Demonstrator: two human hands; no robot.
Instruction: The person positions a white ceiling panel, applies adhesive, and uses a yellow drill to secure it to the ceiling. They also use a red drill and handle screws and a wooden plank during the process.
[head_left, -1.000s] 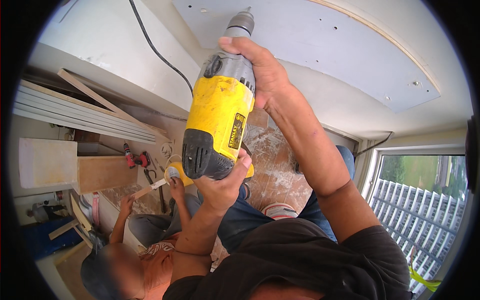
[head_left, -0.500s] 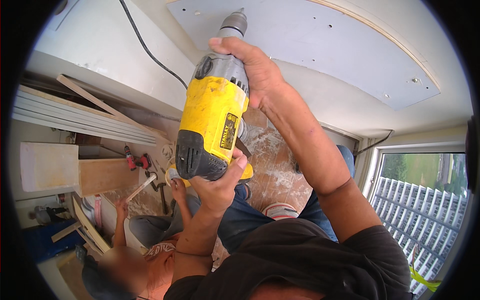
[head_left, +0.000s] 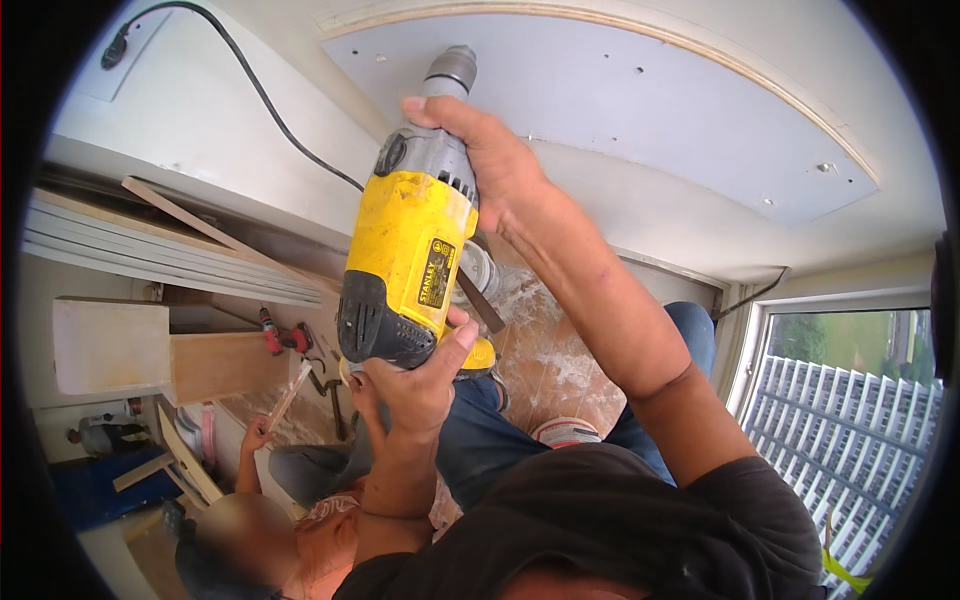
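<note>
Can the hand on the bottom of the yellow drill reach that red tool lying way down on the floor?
Probably not as things stand. The left hand grips the rear of the yellow drill, which points up toward the grey panel. The red tool looks far below, beside another person.

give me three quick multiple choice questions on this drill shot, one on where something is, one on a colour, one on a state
1. Where does the right hand grip the drill?
A. at the front, near the chuck
B. on the cord
C. at the rear end

2. What colour is the drill body?
A. red
B. yellow
C. green

3. How is the drill held?
A. lying on the floor
B. one hand only
C. in both hands, pointed up at the ceiling panel

Answers:
1. A, the right hand's fingers wrap the grey front just below the chuck.
2. B, the housing is yellow with grey and black ends.
3. C, the left hand supports the rear end while the right holds the front, with the chuck aimed at the panel.
</note>
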